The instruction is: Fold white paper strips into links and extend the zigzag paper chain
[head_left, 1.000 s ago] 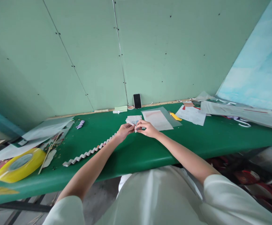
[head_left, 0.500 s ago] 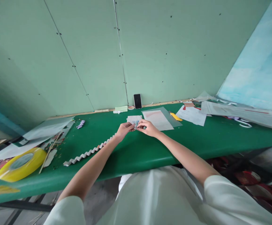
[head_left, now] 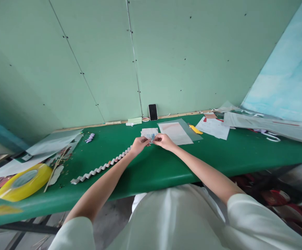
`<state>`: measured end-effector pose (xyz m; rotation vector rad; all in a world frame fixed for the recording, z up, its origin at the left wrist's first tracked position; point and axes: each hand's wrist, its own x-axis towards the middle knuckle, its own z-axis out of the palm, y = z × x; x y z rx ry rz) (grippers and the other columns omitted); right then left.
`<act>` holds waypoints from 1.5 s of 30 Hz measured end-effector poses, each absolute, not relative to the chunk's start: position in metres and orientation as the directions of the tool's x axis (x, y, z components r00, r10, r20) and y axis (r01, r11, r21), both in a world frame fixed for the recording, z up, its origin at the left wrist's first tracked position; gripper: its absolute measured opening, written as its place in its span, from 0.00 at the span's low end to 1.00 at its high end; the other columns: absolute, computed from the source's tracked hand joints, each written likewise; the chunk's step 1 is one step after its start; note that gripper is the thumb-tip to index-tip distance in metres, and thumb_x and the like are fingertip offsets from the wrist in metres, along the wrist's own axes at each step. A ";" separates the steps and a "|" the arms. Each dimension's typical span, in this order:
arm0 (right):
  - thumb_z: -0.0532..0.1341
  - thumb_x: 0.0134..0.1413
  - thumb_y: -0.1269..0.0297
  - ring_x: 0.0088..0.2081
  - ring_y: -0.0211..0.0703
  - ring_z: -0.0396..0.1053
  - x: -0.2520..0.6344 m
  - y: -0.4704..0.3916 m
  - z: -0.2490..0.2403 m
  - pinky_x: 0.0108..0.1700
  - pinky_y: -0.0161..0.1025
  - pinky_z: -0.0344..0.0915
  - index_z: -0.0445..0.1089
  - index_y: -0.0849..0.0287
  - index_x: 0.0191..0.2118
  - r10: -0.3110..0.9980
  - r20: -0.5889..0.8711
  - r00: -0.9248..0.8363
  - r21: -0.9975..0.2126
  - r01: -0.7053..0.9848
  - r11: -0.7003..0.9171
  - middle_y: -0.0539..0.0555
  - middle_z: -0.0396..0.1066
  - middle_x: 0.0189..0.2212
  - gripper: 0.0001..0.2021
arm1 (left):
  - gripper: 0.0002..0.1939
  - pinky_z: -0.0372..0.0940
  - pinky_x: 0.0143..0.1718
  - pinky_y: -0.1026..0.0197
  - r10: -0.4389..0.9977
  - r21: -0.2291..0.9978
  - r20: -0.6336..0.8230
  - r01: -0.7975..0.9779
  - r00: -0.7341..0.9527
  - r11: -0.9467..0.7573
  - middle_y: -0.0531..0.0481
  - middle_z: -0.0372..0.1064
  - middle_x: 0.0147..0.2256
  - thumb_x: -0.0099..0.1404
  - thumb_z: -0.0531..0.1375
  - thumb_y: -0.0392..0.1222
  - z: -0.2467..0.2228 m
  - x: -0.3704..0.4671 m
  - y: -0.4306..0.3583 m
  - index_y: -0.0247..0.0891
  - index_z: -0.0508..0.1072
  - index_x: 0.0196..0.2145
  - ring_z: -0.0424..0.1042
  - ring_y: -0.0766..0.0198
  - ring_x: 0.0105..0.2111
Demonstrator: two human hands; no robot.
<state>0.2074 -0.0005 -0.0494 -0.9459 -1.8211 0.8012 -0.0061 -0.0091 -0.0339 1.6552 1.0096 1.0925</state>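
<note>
A small bluish-white piece of paper (head_left: 151, 136) is pinched between my two hands above the green tabletop. My left hand (head_left: 140, 143) closes on its left end. At its right end, the fingers of my right hand (head_left: 164, 141) are closed as well. Just behind, pale paper (head_left: 149, 130) lies on the table, partly covered by the piece I hold. A folded zigzag paper chain (head_left: 102, 167) runs from the near left up to my left wrist, which hides its far end.
A phone (head_left: 153, 112) leans on the wall. Paper sheets (head_left: 175, 133) and a yellow cutter (head_left: 195, 129) lie to the right. At the left are a roll of yellow tape (head_left: 3, 190), a thin stick (head_left: 52, 173) and a small purple item (head_left: 90, 138).
My fingers have shifted slightly on the small piece of paper, and more of its bluish face shows between them. The things on the table stay where they were.
</note>
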 end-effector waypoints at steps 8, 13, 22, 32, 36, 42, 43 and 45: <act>0.70 0.52 0.56 0.34 0.46 0.74 0.206 -0.002 -0.049 0.39 0.42 0.69 0.77 0.60 0.29 0.854 0.420 -0.307 -0.807 0.302 0.507 0.56 0.75 0.33 0.11 | 0.15 0.74 0.39 0.55 0.921 0.908 0.293 0.227 0.258 -0.353 0.44 0.81 0.31 0.57 0.73 0.51 -0.045 -0.006 -0.005 0.37 0.82 0.34 0.80 0.54 0.33; 0.70 0.55 0.49 0.30 0.44 0.74 0.204 -0.005 -0.049 0.34 0.41 0.70 0.74 0.59 0.35 0.891 0.338 -0.304 -0.889 0.208 0.408 0.54 0.76 0.32 0.17 | 0.14 0.74 0.38 0.54 0.922 0.905 0.330 0.210 0.202 -0.370 0.43 0.81 0.32 0.58 0.72 0.51 -0.040 -0.004 -0.008 0.37 0.82 0.34 0.80 0.52 0.33; 0.68 0.58 0.40 0.30 0.44 0.75 0.202 -0.014 -0.039 0.36 0.42 0.74 0.79 0.61 0.36 0.848 0.318 -0.424 -0.923 0.065 0.379 0.56 0.78 0.30 0.24 | 0.16 0.75 0.42 0.52 0.926 0.939 0.321 0.058 0.196 -0.338 0.44 0.81 0.33 0.57 0.73 0.52 -0.029 0.000 -0.017 0.36 0.82 0.35 0.80 0.53 0.34; 0.69 0.55 0.38 0.28 0.44 0.76 0.204 -0.014 -0.039 0.33 0.41 0.74 0.79 0.62 0.33 0.861 0.307 -0.406 -0.922 0.098 0.375 0.57 0.79 0.27 0.26 | 0.16 0.75 0.40 0.54 0.927 0.937 0.329 0.063 0.177 -0.345 0.43 0.81 0.33 0.57 0.74 0.50 -0.032 0.001 -0.016 0.34 0.83 0.36 0.79 0.56 0.32; 0.69 0.54 0.37 0.26 0.45 0.76 0.203 -0.011 -0.040 0.32 0.42 0.75 0.78 0.61 0.32 0.861 0.311 -0.403 -0.917 0.109 0.383 0.57 0.79 0.26 0.26 | 0.15 0.74 0.40 0.54 0.929 0.937 0.325 0.069 0.176 -0.341 0.44 0.80 0.32 0.57 0.74 0.50 -0.031 0.002 -0.017 0.35 0.83 0.35 0.78 0.55 0.32; 0.71 0.53 0.39 0.25 0.46 0.76 0.202 -0.009 -0.043 0.30 0.42 0.75 0.77 0.60 0.29 0.879 0.288 -0.380 -0.928 0.117 0.354 0.56 0.78 0.24 0.25 | 0.16 0.75 0.39 0.54 0.921 0.929 0.342 0.077 0.186 -0.361 0.44 0.81 0.32 0.58 0.73 0.51 -0.035 0.002 -0.015 0.35 0.83 0.36 0.79 0.55 0.32; 0.70 0.53 0.39 0.25 0.46 0.76 0.202 -0.009 -0.044 0.30 0.42 0.75 0.76 0.60 0.29 0.881 0.285 -0.379 -0.929 0.117 0.350 0.56 0.78 0.24 0.25 | 0.16 0.74 0.39 0.54 0.920 0.927 0.346 0.085 0.185 -0.366 0.44 0.81 0.32 0.58 0.72 0.51 -0.036 0.002 -0.015 0.35 0.83 0.36 0.79 0.55 0.32; 0.70 0.54 0.38 0.25 0.46 0.77 0.202 -0.010 -0.043 0.30 0.42 0.75 0.76 0.60 0.30 0.879 0.285 -0.382 -0.928 0.119 0.353 0.56 0.78 0.24 0.25 | 0.17 0.75 0.39 0.55 0.920 0.924 0.346 0.102 0.182 -0.368 0.44 0.81 0.32 0.59 0.72 0.52 -0.037 0.003 -0.015 0.35 0.83 0.37 0.79 0.55 0.32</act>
